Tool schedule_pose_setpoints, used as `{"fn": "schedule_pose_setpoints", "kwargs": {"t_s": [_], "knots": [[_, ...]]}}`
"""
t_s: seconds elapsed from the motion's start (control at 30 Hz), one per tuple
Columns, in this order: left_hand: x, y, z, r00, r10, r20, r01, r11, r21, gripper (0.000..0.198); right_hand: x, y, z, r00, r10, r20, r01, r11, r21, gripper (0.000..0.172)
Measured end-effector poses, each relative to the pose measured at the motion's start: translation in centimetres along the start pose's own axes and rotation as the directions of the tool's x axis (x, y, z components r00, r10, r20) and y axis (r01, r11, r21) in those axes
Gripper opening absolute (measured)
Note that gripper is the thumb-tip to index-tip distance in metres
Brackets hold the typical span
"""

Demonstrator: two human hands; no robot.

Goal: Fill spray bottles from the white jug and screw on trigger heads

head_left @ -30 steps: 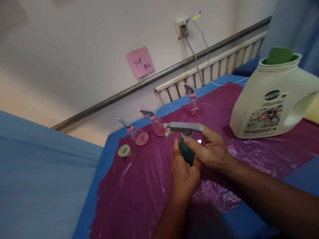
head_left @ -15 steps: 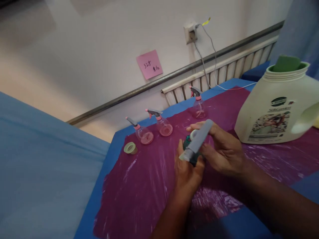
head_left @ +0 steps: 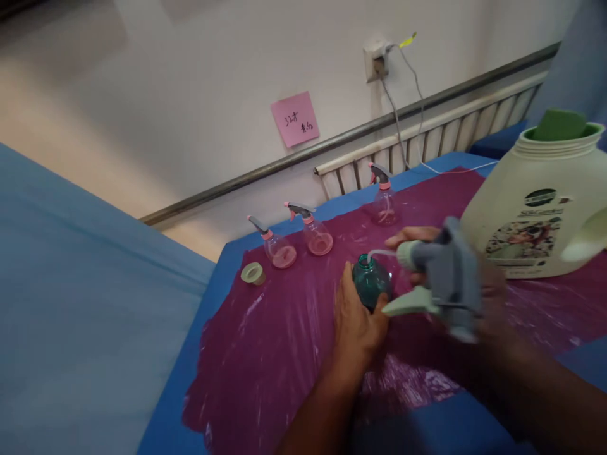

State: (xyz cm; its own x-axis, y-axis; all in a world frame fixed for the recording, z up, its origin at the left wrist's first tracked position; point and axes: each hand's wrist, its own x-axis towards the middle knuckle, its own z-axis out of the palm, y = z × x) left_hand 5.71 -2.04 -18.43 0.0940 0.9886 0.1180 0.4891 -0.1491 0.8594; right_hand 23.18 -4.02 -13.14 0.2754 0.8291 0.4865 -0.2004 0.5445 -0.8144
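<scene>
My left hand (head_left: 358,322) is wrapped round a small green spray bottle (head_left: 372,282), whose neck is uncovered. My right hand (head_left: 488,284), partly hidden, grips a grey and pale green spray head (head_left: 448,272) tilted on its side. From its collar a thin clear tube runs left and bends down at the bottle's mouth; its lower end cannot be made out. Behind the hands stand clear spray bottles with grey and pink heads: one at the left (head_left: 283,253), one beside it (head_left: 318,237), one farther right (head_left: 385,207). A pale green cap (head_left: 253,273) lies left of them.
A purple plastic sheet (head_left: 270,366) covers much of the blue table (head_left: 164,404). A large cream jug (head_left: 545,208) with something green in its mouth stands at the right. Behind are a socket (head_left: 375,62) with cables, a rail and a radiator. A blue curtain (head_left: 85,316) hangs left.
The spray head has moved right, away from the bottle's neck, and turned sideways, so its tube now shows. My left hand keeps its hold on the bottle. The view has shifted slightly.
</scene>
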Motion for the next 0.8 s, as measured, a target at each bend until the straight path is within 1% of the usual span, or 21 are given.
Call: {"fn": "schedule_pose_setpoints", "kwargs": {"t_s": [0.03,0.1,0.13,0.2,0.27,0.33,0.37,0.4,0.47,0.53,0.57,0.63,0.67,0.7,0.73,0.8], "knots": [[0.0,0.1,0.0,1.000,-0.010,0.001,0.010,0.999,0.033,0.096,0.1,-0.5,-0.5,0.998,0.050,-0.043,-0.047,0.996,0.078,0.035],[-0.1,0.4,0.1,1.000,-0.025,0.001,0.025,0.995,0.099,0.096,0.6,-1.3,-1.7,0.988,0.104,-0.116,-0.082,0.981,0.179,0.030],[-0.1,0.5,0.1,1.000,-0.027,-0.006,0.028,0.993,0.114,0.097,0.9,-1.4,-2.2,0.984,0.111,-0.141,-0.081,0.976,0.201,0.029],[-0.1,0.7,0.0,0.999,-0.026,-0.020,0.028,0.991,0.132,0.100,1.5,-1.2,-2.8,0.987,0.093,-0.134,-0.068,0.982,0.177,0.026],[-0.2,0.9,-0.3,0.999,-0.016,-0.028,0.020,0.991,0.136,0.103,1.9,-0.6,-2.7,0.996,0.014,-0.083,-0.010,0.998,0.054,0.027],[-0.2,1.1,-0.6,0.999,0.019,-0.040,-0.014,0.994,0.111,0.101,2.0,0.1,-2.3,0.990,-0.138,-0.001,0.137,0.980,-0.147,0.035],[-0.3,1.3,-0.8,0.997,0.050,-0.057,-0.045,0.995,0.086,0.098,2.2,0.4,-2.0,0.973,-0.225,0.055,0.231,0.940,-0.251,0.041],[-0.4,1.6,-1.1,0.992,0.090,-0.084,-0.086,0.995,0.055,0.093,2.3,0.7,-1.8,0.945,-0.304,0.119,0.326,0.883,-0.337,0.048],[-0.6,2.3,-1.7,0.970,0.174,-0.168,-0.178,0.984,-0.005,0.079,2.6,1.0,-1.6,0.877,-0.402,0.261,0.479,0.767,-0.427,0.060],[-1.1,3.2,-2.6,0.931,0.252,-0.265,-0.273,0.961,-0.045,0.062,2.9,1.1,-1.6,0.821,-0.450,0.351,0.569,0.681,-0.460,0.067],[-1.4,3.7,-3.0,0.907,0.284,-0.311,-0.316,0.947,-0.056,0.055,2.9,1.2,-1.5,0.802,-0.461,0.379,0.596,0.648,-0.473,0.068],[-2.1,4.8,-3.9,0.862,0.343,-0.373,-0.392,0.918,-0.063,0.044,2.9,1.3,-1.5,0.780,-0.473,0.409,0.626,0.594,-0.506,0.066],[-2.4,5.3,-4.3,0.851,0.362,-0.381,-0.414,0.908,-0.062,0.041,2.8,1.4,-1.4,0.774,-0.478,0.415,0.633,0.572,-0.521,0.064],[-2.7,5.8,-4.7,0.854,0.373,-0.364,-0.419,0.906,-0.056,0.041,2.7,1.5,-1.3,0.769,-0.485,0.416,0.639,0.554,-0.534,0.062],[-3.0,6.3,-5.0,0.869,0.368,-0.330,-0.404,0.914,-0.045,0.044,2.6,1.6,-1.1,0.766,-0.490,0.417,0.642,0.540,-0.544,0.060],[-3.3,7.1,-5.5,0.917,0.319,-0.241,-0.330,0.944,-0.007,0.058,2.3,1.7,-0.9,0.758,-0.489,0.431,0.650,0.517,-0.557,0.055]]}}
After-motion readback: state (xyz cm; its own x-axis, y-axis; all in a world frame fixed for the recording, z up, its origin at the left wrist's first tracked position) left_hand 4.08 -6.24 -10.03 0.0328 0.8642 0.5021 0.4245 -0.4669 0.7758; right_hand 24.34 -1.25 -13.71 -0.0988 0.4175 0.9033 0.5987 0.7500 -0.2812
